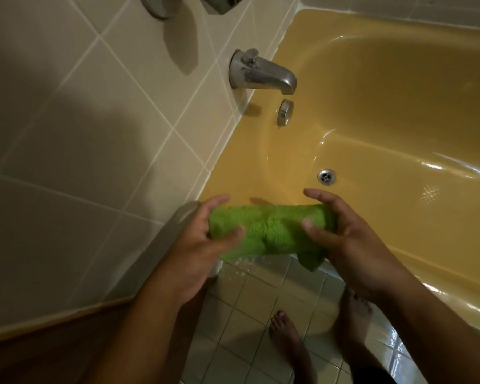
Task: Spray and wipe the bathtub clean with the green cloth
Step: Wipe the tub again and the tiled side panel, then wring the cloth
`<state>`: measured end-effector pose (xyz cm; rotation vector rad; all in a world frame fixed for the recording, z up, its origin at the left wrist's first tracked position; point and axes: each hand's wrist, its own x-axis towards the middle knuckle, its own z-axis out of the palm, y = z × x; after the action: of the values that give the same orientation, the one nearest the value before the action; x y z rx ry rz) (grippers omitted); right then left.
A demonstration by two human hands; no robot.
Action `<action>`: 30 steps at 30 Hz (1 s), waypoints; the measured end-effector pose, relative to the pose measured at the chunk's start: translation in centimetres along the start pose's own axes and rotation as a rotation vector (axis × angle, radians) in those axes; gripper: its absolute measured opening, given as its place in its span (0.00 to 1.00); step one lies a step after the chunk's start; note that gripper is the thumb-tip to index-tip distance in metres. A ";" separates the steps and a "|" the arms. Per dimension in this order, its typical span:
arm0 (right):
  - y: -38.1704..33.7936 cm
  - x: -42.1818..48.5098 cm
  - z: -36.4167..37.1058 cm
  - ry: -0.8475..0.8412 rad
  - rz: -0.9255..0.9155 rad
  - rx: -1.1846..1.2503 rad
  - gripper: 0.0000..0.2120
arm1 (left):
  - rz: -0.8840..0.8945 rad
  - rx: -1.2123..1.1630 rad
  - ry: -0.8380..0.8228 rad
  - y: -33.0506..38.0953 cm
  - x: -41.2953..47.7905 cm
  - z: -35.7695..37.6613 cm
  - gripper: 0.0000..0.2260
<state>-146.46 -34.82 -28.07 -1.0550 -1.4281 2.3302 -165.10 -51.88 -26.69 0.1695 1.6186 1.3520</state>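
Item: floor of small pale square tiles, nearest the camera, with two bare feet standing on it beside the tub's outer side; a few white specks lie on the tiles just under the cloth. Item: two bare forearms rising from the lower edge. Item: left hand, fingers curled round the left end of the cloth, thumb on the near side, fingertips showing over the far side. Item: right hand, grips the right end likewise, thumb pressed on the near face, fingers wrapped over the top. Item: green cloth, bright lime, fluffy pile, rolled or bunched into a thick cylinder; long axis runs left to right across the view, roughly level, ends pointing into the two palms; one loose corner hangs down at the lower right. Position: held in the air above the near rim at the tap end. Item: bathtub, mustard yellow, glossy, wet-looking highlights on the floor and near rim. Item: round metal drain. Item: overflow plate. Item: chrome spout. Item: beige tiled wall, left, partly in shadow.
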 end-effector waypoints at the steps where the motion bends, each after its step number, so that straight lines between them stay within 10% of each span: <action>1: 0.1 0.0 0.0 -0.022 -0.038 -0.197 0.25 | 0.016 0.255 -0.028 -0.4 0.0 0.2 0.31; 5: 0.9 1.0 -0.6 0.045 -0.210 -0.964 0.18 | 0.129 0.996 0.092 -1.1 0.6 1.2 0.18; 11: 2.1 1.3 -1.8 0.115 -0.466 -1.390 0.23 | 0.219 1.126 0.101 -1.1 1.2 -0.7 0.10; 17: -1.1 0.8 -2.3 -0.390 -0.050 -0.653 0.18 | 0.225 0.504 -0.025 0.8 -1.1 -1.8 0.12; 24: 0.3 0.1 1.7 -0.621 0.274 -0.282 0.22 | 0.273 0.175 0.195 1.0 0.3 0.2 0.12; 30: 2.4 -1.8 3.2 -0.100 -0.101 -0.363 0.04 | 0.171 0.199 0.465 -0.5 1.0 0.4 0.16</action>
<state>-146.90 -39.20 -28.43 -0.9307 -1.9477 2.1289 -165.07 -51.11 -27.68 0.1189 2.1726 1.4286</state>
